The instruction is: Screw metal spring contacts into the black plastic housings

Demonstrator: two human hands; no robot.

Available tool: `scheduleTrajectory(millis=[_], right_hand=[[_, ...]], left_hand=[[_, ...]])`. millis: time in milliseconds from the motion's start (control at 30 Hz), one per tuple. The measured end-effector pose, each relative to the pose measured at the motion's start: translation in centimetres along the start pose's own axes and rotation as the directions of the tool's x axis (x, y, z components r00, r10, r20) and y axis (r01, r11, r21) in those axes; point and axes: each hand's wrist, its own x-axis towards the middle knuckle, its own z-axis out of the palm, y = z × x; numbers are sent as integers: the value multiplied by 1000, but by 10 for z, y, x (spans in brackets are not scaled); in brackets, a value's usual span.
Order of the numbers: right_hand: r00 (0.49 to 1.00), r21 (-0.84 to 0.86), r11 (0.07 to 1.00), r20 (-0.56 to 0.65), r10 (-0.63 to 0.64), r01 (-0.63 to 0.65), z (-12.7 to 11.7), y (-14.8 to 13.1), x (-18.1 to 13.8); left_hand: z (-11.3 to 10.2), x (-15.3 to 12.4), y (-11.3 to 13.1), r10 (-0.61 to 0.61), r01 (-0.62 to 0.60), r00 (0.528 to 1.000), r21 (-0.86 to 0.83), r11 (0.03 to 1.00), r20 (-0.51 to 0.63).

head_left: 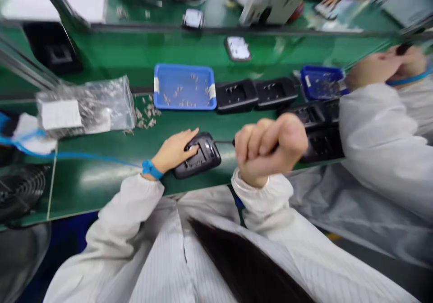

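My left hand (177,151), a blue wrist strap at its wrist, grips a black plastic housing (214,158) on the green bench. Its thumb reaches into the recessed middle of the part, and the fingers lie along the far edge. My right hand (269,147) is closed in a fist, raised to the right of the housing. From the fist a screwdriver (223,141) points left, its thin shaft reaching the housing's upper right edge. The fist hides its handle. Whether the tip touches the housing I cannot tell.
Beyond the housing stands a blue tray (184,107) with small metal parts. Left of it lie loose metal pieces (147,113) and a clear plastic bag (108,102). More black housings (237,96) line the bench toward a co-worker's hands (382,66) at right.
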Motion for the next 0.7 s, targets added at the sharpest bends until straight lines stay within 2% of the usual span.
scheduleTrajectory(millis=[67, 100, 167, 233, 300, 433, 567, 700], right_hand=[[990, -96, 990, 85, 110, -101, 8, 17, -3], [987, -83, 990, 103, 121, -112, 11, 23, -3], [994, 17, 995, 51, 97, -98, 19, 30, -2], [996, 118, 992, -61, 61, -53, 29, 32, 2], [992, 112, 993, -111, 60, -48, 39, 32, 5], [995, -39, 995, -46, 85, -87, 52, 42, 9], [1000, 3, 1000, 12, 28, -28, 53, 52, 14], [997, -22, 999, 63, 43, -41, 57, 53, 20]], left_hand=[[3, 2, -1, 26, -26, 1000, 17, 1000, 12], [3, 3, 0, 33, -34, 999, 15, 999, 22], [3, 3, 2, 36, -36, 999, 18, 999, 31], [2, 2, 4, 43, -44, 999, 28, 999, 29], [3, 1, 3, 66, -67, 998, 31, 997, 23], [8, 2, -3, 124, -124, 992, -1, 992, 2], [11, 3, -8, 161, -162, 987, -54, 985, -20], [12, 3, -7, 164, -165, 986, -82, 983, -22]])
